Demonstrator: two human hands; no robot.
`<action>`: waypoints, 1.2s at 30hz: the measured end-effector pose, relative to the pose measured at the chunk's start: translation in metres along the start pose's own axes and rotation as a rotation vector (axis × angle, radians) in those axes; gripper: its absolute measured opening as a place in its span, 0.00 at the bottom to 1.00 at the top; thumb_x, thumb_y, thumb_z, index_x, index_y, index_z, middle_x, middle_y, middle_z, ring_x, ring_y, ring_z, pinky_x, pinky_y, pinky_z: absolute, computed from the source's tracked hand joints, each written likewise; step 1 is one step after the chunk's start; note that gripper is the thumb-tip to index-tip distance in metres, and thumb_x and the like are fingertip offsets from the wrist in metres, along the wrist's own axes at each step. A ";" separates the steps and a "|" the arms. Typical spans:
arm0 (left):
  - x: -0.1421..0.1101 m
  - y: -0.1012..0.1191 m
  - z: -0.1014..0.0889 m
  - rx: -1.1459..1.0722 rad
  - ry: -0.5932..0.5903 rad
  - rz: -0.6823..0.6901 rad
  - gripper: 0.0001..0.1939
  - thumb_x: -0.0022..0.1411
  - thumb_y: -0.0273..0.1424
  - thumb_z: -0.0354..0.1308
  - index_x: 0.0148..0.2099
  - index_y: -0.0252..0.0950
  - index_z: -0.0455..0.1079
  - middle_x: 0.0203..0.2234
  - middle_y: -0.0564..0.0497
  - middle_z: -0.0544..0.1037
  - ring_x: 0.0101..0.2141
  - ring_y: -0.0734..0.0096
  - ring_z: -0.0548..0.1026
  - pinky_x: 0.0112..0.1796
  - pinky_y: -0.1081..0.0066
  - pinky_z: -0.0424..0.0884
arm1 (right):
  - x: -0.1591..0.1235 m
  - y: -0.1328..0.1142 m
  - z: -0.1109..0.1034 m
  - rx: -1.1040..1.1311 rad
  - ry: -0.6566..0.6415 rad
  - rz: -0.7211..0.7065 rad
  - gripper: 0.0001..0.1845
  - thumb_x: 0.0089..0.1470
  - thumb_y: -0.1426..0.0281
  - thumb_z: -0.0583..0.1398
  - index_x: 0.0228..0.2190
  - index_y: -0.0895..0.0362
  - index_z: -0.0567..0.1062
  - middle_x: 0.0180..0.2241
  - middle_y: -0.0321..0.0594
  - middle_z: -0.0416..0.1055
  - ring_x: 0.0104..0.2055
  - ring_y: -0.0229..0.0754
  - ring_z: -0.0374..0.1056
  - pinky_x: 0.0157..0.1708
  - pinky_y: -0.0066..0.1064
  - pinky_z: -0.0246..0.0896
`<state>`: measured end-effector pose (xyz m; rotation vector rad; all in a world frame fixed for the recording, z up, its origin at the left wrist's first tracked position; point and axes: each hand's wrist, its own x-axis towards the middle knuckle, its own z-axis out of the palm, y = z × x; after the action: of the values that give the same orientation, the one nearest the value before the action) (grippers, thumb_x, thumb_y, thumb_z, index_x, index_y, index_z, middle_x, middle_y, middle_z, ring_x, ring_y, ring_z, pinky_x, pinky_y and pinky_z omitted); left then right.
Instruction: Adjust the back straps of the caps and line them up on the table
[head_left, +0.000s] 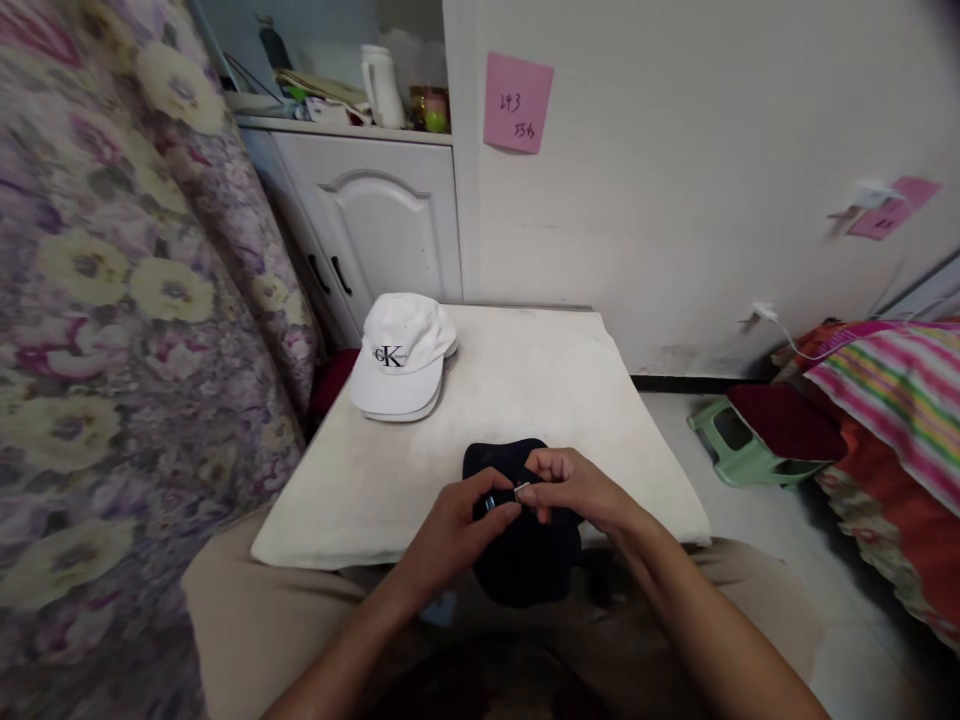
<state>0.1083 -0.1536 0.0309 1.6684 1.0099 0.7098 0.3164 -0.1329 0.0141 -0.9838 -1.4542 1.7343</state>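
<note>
A dark cap (pixel 523 572) lies over the near edge of the white-covered table, partly hidden under both hands. My left hand (pixel 463 520) has thumb and forefinger closed on the cap's dark strap, beside a small shiny metal buckle (pixel 491 503). From the other side, my right hand (pixel 574 488) pinches a small pale piece (pixel 520 488) at the strap, too small to make out fully. The fingertips of both hands nearly meet over the cap. Farther left on the table sits a white cap (pixel 405 345) with black CK lettering, apparently stacked on another white brim.
The table (pixel 540 370) stands against a wall with a pink note (pixel 517 103). A flowered curtain (pixel 135 350) hangs close on the left. Behind are a white cabinet (pixel 375 215) and a white jug (pixel 382 87). On the right is a green stool (pixel 724 440).
</note>
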 end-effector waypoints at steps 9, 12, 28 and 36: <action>0.010 -0.009 0.005 -0.426 0.117 -0.177 0.13 0.57 0.39 0.63 0.34 0.34 0.69 0.23 0.55 0.70 0.24 0.74 0.63 0.26 0.74 0.55 | 0.012 -0.009 -0.004 0.055 -0.070 -0.009 0.16 0.51 0.59 0.67 0.29 0.58 0.72 0.19 0.32 0.72 0.20 0.33 0.65 0.23 0.25 0.59; 0.018 -0.003 0.007 -0.505 0.132 -0.175 0.12 0.57 0.38 0.63 0.32 0.34 0.69 0.23 0.55 0.71 0.24 0.75 0.64 0.26 0.75 0.55 | 0.017 -0.016 -0.011 0.065 -0.096 -0.010 0.15 0.51 0.60 0.67 0.29 0.58 0.72 0.19 0.32 0.71 0.20 0.32 0.64 0.23 0.24 0.59; 0.025 -0.009 0.003 -0.566 0.077 -0.184 0.13 0.59 0.39 0.63 0.34 0.33 0.70 0.23 0.54 0.71 0.23 0.76 0.64 0.25 0.75 0.55 | 0.024 0.000 -0.018 0.197 -0.115 -0.031 0.13 0.50 0.63 0.67 0.32 0.59 0.73 0.20 0.32 0.72 0.20 0.31 0.64 0.21 0.22 0.56; 0.028 -0.015 0.007 -0.675 0.082 -0.182 0.14 0.60 0.38 0.63 0.32 0.33 0.69 0.23 0.54 0.71 0.23 0.76 0.64 0.26 0.76 0.55 | 0.029 0.004 -0.019 0.259 -0.114 -0.056 0.15 0.46 0.65 0.70 0.34 0.58 0.73 0.25 0.29 0.70 0.18 0.28 0.62 0.18 0.21 0.54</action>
<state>0.1230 -0.1301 0.0141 0.9579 0.8375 0.8805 0.3180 -0.0992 0.0046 -0.7114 -1.2719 1.9063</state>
